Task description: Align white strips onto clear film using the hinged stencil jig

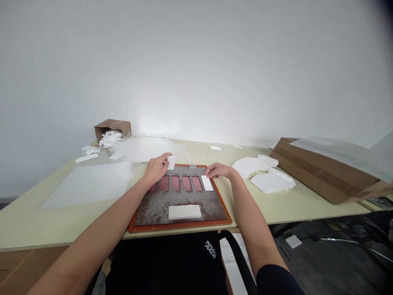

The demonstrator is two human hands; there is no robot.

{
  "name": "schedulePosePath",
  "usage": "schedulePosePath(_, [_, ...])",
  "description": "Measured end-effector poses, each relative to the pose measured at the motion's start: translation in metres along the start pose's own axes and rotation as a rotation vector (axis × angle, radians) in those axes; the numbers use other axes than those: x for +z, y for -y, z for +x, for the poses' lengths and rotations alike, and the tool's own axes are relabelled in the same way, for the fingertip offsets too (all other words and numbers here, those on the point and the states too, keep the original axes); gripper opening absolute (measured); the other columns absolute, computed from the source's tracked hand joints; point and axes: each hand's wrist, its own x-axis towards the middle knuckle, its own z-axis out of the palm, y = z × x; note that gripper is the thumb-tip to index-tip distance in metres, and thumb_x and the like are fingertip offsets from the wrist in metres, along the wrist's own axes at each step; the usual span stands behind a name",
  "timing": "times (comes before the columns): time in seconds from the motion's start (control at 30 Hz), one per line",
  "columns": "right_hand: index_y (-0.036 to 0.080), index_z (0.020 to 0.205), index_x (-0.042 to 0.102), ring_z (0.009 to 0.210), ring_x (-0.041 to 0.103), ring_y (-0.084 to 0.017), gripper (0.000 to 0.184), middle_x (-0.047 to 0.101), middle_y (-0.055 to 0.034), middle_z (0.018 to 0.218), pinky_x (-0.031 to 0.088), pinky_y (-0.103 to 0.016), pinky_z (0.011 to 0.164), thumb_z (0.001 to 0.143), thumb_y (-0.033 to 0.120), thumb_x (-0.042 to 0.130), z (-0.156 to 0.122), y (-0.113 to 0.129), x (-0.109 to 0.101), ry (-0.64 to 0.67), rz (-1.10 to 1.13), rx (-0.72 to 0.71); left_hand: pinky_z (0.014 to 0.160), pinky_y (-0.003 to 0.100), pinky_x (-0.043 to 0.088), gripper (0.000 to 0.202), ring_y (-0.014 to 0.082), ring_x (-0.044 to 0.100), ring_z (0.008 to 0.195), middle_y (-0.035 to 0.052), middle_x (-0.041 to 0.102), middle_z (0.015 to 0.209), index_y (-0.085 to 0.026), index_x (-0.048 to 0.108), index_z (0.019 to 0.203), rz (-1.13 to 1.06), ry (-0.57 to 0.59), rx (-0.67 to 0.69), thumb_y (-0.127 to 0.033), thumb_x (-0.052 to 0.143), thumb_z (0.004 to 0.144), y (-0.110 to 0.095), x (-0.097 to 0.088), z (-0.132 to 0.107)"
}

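Observation:
A dark metal plate with an orange rim [181,207] lies on the table in front of me, with a row of red rectangular slots [181,183] across its far part. My left hand [157,167] rests at the plate's far left corner, fingers pinched on a white card [171,162]. My right hand [218,170] pinches the top of another white card [207,182] that lies in the rightmost slot. A stack of white cards [184,211] sits on the near part of the plate.
Piles of white cards [262,172] lie to the right of the plate, beside a flattened cardboard box [325,172]. A small tipped carton [113,129] spills white pieces at the back left. Clear plastic sheets [89,184] cover the left of the pale table [30,221].

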Motion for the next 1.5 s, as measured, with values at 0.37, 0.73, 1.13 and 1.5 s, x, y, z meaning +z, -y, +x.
schedulePosePath(0.37, [0.014,0.101,0.063,0.074,0.062,-0.011,0.023,0.065,-0.0019,0.093,0.055,-0.026,0.065,0.094,0.035,0.061,0.002,-0.001,0.000,0.002,0.000,0.003,0.085,0.031,0.052,0.041,0.0195,0.070,0.083,0.0040,0.073,0.097,-0.025,0.059,0.129,0.003,0.001,0.002,-0.026,0.047,0.089,0.000,0.000,0.000])
schedulePosePath(0.73, [0.013,0.093,0.063,0.063,0.056,-0.008,0.019,0.062,0.0019,0.080,0.049,-0.022,0.057,0.092,0.033,0.063,-0.001,0.002,0.001,-0.009,0.030,-0.008,0.084,0.031,0.052,0.042,0.0196,0.070,0.083,0.0047,0.073,0.099,-0.024,0.058,0.129,-0.003,0.009,0.004,-0.027,0.046,0.089,-0.002,-0.002,-0.001])
schedulePosePath(1.13, [0.014,0.082,0.067,0.057,0.051,-0.009,0.030,0.060,0.0031,0.066,0.041,-0.023,0.054,0.073,0.040,0.077,-0.001,0.002,0.001,-0.143,0.039,-0.156,0.085,0.034,0.053,0.041,0.0201,0.069,0.081,0.0050,0.073,0.096,-0.023,0.060,0.128,-0.031,-0.005,0.021,-0.027,0.047,0.088,-0.002,-0.002,-0.001])
schedulePosePath(1.5, [0.017,0.117,0.066,0.077,0.057,-0.015,0.037,0.065,-0.0079,0.103,0.048,-0.032,0.079,0.086,0.033,0.055,0.011,0.059,0.042,-0.611,-0.178,-0.585,0.087,0.033,0.051,0.035,0.0204,0.070,0.092,0.0032,0.074,0.097,-0.024,0.063,0.120,-0.105,0.054,0.133,-0.030,0.047,0.089,0.000,0.006,-0.002])
